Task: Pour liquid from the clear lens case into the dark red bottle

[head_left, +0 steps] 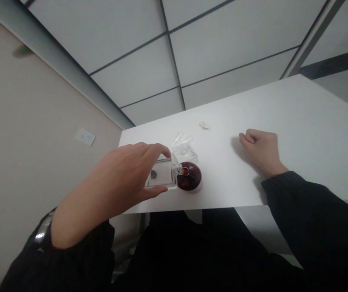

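Note:
My left hand (131, 174) is closed around a clear square glass bottle (161, 173), tipped on its side with its threaded neck pointing right. The neck lies over the opening of a dark red-brown round bottle (192, 178) standing near the table's front edge. Whether the two touch, I cannot tell. A small dark round spot shows through the clear bottle. My right hand (262, 148) rests on the table to the right, curled into a fist, with no object visible in it.
Just behind the bottles on the white table (228, 178) are a clear square container (186, 153) and clear slender pieces (182, 140). Farther back lies a small pale crumpled item (204, 125). White panels (149, 61) rise behind the table; a wall with a socket (85, 137) is at left.

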`<state>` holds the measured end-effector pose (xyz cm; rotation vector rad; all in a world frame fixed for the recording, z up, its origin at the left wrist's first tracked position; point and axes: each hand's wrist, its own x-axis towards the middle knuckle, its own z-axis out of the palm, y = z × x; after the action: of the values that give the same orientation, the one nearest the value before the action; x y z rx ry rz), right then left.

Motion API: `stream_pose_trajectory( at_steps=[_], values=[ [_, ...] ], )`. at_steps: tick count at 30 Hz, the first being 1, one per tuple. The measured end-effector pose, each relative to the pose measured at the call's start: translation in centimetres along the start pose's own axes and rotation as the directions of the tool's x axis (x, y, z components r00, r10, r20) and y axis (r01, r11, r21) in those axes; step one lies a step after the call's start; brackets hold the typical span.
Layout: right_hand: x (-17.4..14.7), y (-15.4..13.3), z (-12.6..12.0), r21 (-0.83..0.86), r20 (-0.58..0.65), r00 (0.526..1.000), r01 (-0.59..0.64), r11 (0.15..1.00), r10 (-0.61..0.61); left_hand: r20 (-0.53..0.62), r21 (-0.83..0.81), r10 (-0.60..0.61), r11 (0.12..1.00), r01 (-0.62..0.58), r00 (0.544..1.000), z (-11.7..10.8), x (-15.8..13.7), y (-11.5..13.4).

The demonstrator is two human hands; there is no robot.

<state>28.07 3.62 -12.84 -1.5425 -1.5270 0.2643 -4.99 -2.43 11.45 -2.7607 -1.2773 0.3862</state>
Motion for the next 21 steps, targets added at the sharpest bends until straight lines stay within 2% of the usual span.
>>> stream_pose_trajectory(
  at_steps=[21],
  values=[
    [0.07, -0.28, -0.12, -0.001, -0.005, 1.000, 0.001, 1.000, -0.001, -0.023, -0.020, 0.008, 1.000, -0.008, 1.000, 0.27, -0.21, -0.18]
  ],
)
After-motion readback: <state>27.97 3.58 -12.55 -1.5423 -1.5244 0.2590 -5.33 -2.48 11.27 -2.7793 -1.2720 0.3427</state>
